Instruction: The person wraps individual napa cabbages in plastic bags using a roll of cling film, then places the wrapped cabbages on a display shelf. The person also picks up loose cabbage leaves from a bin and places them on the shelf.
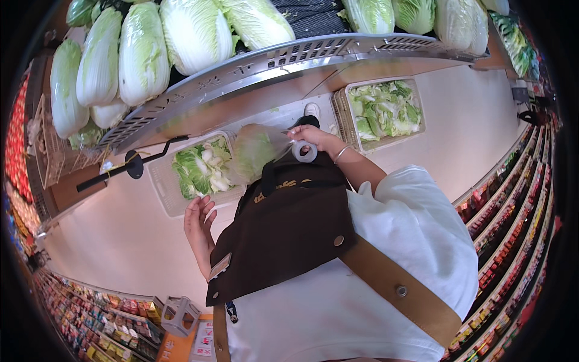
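A clear plastic bag with a pale green cabbage (pixel 255 151) inside hangs before my apron, and my right hand (pixel 310 138) grips the bag's gathered end. By that hand is a roll of clear tape (pixel 304 151); whether fingers hold it or it hangs on them I cannot tell. My left hand (pixel 200 221) is raised at my side, fingers slightly curled and apart, holding nothing. Beyond it, a crate (pixel 165 194) holds loose cabbage leaves (pixel 203 167). Several napa cabbages (pixel 144 54), some wrapped in film, lie on the display above.
A perforated metal display rail (pixel 289 56) curves across in front. Another stack of crates (pixel 346 120) with leaves stands on the floor at right. A black metal stand (pixel 135 164) juts out at left. Stocked shelves (pixel 511 244) line the right side, and a grey plastic stool (pixel 180 316) stands lower left.
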Available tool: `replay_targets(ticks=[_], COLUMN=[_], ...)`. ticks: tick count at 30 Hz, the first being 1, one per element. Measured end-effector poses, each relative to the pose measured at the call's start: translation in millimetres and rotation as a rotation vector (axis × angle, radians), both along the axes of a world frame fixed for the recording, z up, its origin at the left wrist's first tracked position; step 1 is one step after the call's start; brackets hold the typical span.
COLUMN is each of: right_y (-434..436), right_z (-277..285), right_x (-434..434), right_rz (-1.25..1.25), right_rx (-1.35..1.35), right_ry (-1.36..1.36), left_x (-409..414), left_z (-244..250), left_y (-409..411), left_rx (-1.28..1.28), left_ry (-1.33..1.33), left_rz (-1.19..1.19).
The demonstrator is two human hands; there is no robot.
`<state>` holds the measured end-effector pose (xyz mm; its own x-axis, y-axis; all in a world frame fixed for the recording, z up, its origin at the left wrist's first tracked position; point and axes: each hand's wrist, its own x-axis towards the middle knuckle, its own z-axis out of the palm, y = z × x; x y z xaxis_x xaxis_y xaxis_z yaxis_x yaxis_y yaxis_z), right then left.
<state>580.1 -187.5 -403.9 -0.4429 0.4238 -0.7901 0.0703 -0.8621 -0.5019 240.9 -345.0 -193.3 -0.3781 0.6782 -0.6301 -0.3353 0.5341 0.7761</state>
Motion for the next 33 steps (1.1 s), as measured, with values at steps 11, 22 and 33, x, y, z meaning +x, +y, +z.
replay_targets(ticks=[11,22,33], right_y=[-53,-5,116], right_z=[21,-68,154], right_x=[188,382,350], right_rz=[-0.673,-1.058,-0.233], right_rx=[0.018,0.201,0.533], right_ry=[-0.330,-0.358,0.020], left_x=[116,292,299], left_z=[24,91,92], left_y=[195,382,480], left_rx=[0.425,0.662,0.784], left_ry=[-0.376,-0.079,0.735], left_rz=[-0.793,-0.851,-0.584])
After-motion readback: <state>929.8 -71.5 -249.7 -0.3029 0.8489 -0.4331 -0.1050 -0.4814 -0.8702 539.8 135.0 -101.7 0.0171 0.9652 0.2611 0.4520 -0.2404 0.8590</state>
